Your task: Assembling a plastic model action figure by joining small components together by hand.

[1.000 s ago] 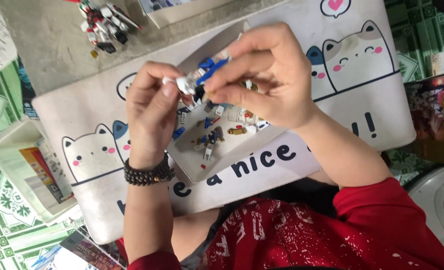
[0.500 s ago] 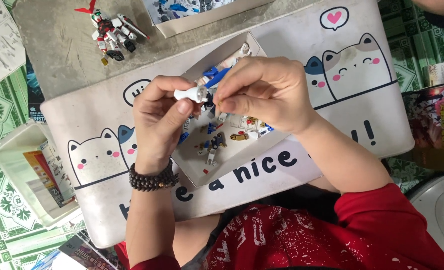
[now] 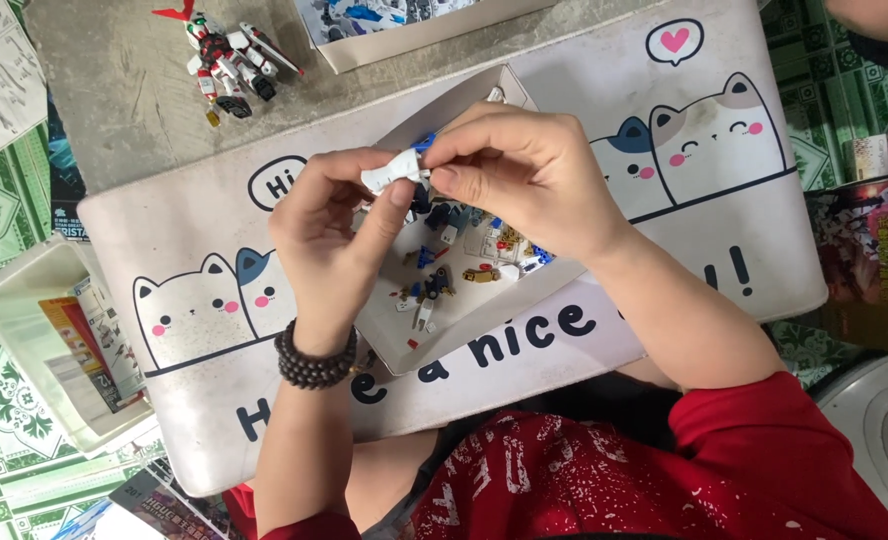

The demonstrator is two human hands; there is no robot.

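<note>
**Small white model part pinched between both hands**

From the head view, the left hand (image 3: pixel 336 235) and right hand (image 3: pixel 524 165) meet above a shallow cardboard tray (image 3: pixel 389 345), both closed on a small white plastic part (image 3: pixel 392 172); it looks chunky and angular, though fingers hide much of it. Tiny blue, white and gold pieces (image 3: pixel 464 262) lie loose in the tray. The tray sits on a pale mat printed with cartoon cats (image 3: pixel 194 310). A finished red-and-white robot model (image 3: pixel 226 55) lies top left; an open box of leaflets (image 3: pixel 59 345) sits at left
</note>
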